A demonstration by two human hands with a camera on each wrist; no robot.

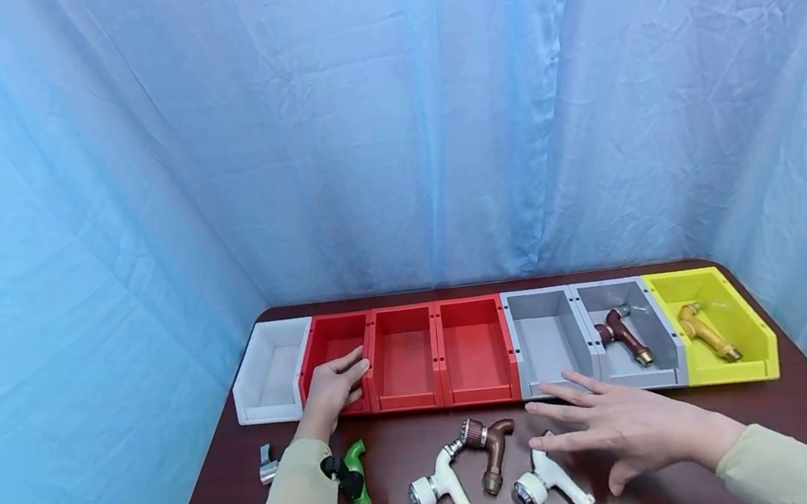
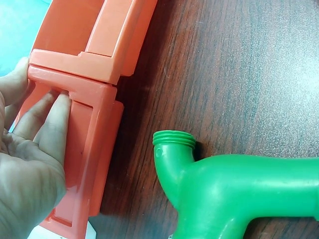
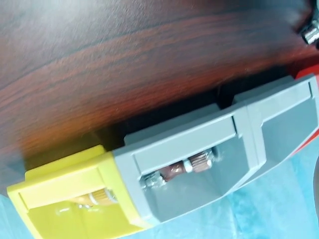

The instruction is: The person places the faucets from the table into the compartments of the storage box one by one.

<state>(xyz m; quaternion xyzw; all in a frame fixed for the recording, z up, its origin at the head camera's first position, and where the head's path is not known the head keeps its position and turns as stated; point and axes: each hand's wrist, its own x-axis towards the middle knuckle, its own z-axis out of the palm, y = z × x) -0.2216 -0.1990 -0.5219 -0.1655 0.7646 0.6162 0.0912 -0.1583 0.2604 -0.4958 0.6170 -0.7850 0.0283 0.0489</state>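
Note:
My left hand reaches into the leftmost red bin. Its fairly straight fingers touch the bin's right side wall; in the left wrist view the fingertips lie just inside the front corner. Below that hand lies a green tap, close in the left wrist view and partly covered by something black at the sleeve. My right hand hovers palm down with spread fingers, holding nothing, beside a white tap. Left of that lie a brown tap and another white tap.
The bins stand in a row along the table's far side: a white bin, red ones, grey ones and a yellow bin. The right grey bin holds a brown tap, the yellow one a yellow tap. A silvery piece shows beside the left sleeve.

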